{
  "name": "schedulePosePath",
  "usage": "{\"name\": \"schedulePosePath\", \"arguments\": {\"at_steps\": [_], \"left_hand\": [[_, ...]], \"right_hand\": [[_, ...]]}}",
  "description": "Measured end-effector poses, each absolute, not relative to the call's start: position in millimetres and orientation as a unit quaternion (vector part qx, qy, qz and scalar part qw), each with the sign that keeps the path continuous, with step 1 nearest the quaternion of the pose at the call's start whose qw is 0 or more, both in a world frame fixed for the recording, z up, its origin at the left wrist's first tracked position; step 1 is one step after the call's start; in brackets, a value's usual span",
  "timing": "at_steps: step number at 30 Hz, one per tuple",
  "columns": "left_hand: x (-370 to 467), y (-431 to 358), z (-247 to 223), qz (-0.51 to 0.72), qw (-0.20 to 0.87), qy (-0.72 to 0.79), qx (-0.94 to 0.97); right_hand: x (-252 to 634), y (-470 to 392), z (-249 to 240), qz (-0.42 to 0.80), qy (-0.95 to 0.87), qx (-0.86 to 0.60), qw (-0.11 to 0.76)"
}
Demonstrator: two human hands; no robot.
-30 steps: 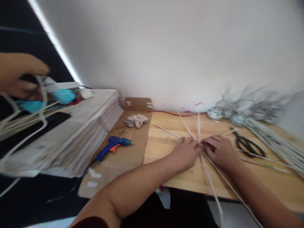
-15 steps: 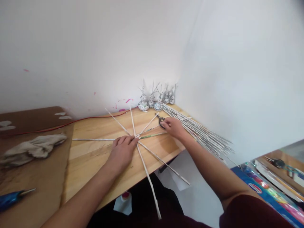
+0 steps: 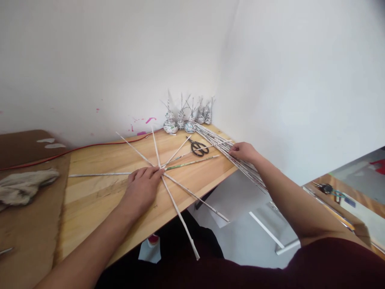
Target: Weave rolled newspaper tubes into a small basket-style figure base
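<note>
Several rolled paper sticks form a star (image 3: pixel 180 214) on the wooden table (image 3: pixel 99 204), crossing near its middle. My left hand (image 3: pixel 142 186) presses on the crossing point, its fingers together over the sticks. Off to the right, my right hand (image 3: pixel 243 152) is at the bundle of paper sticks (image 3: pixel 216 138), thumb and fingertips pinched; whether a stick is between them is too small to tell. Black scissors (image 3: pixel 199 148) lie between the star and the bundle, partly under one stick of the star.
Small woven paper figures (image 3: pixel 170 123) stand at the back corner by the wall. A red cord (image 3: pixel 90 147) runs along the table's back edge. A crumpled cloth (image 3: pixel 27 184) lies on cardboard at the left.
My right hand has left the scissors and moved right to the stick bundle. The scissors now lie on the table. My left hand stays on the crossing. The view has shifted right.
</note>
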State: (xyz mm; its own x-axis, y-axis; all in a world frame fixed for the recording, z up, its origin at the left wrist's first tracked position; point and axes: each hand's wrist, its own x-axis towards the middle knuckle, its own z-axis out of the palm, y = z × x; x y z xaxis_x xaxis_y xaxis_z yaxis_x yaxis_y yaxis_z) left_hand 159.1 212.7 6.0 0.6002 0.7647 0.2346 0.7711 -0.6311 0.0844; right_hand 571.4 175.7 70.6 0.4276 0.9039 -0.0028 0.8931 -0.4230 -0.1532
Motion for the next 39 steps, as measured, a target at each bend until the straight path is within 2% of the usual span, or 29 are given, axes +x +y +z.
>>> {"name": "schedulePosePath", "arguments": {"at_steps": [12,17,20,23,27,29,35,39], "left_hand": [[159.1,213.8,4.3,-0.129,0.025,-0.430,-0.893],[158.9,212.8,6.7,-0.126,0.018,-0.434,-0.892],[158.9,212.6,7.2,-0.129,0.015,-0.431,-0.893],[159.2,213.1,5.9,-0.131,0.015,-0.435,-0.891],[159.7,213.6,4.3,-0.132,0.013,-0.438,-0.889],[159.7,213.5,4.2,-0.132,0.014,-0.439,-0.889],[160.5,212.4,5.9,-0.142,0.014,-0.445,-0.884],[161.2,212.1,7.3,-0.138,0.008,-0.449,-0.883]], "right_hand": [[564.0,179.5,59.7,-0.016,-0.552,-0.832,0.040],[570.1,174.8,73.5,-0.057,-0.533,-0.844,0.003],[577.8,166.5,86.0,-0.051,-0.522,-0.851,0.010],[580.9,159.0,91.2,-0.008,-0.512,-0.858,0.045],[572.0,161.5,78.7,0.165,-0.466,-0.861,0.118],[563.1,169.3,68.5,0.213,-0.453,-0.853,0.148],[541.4,200.6,55.9,0.069,-0.495,-0.862,0.090],[543.1,211.8,61.8,0.070,-0.497,-0.861,0.086]]}}
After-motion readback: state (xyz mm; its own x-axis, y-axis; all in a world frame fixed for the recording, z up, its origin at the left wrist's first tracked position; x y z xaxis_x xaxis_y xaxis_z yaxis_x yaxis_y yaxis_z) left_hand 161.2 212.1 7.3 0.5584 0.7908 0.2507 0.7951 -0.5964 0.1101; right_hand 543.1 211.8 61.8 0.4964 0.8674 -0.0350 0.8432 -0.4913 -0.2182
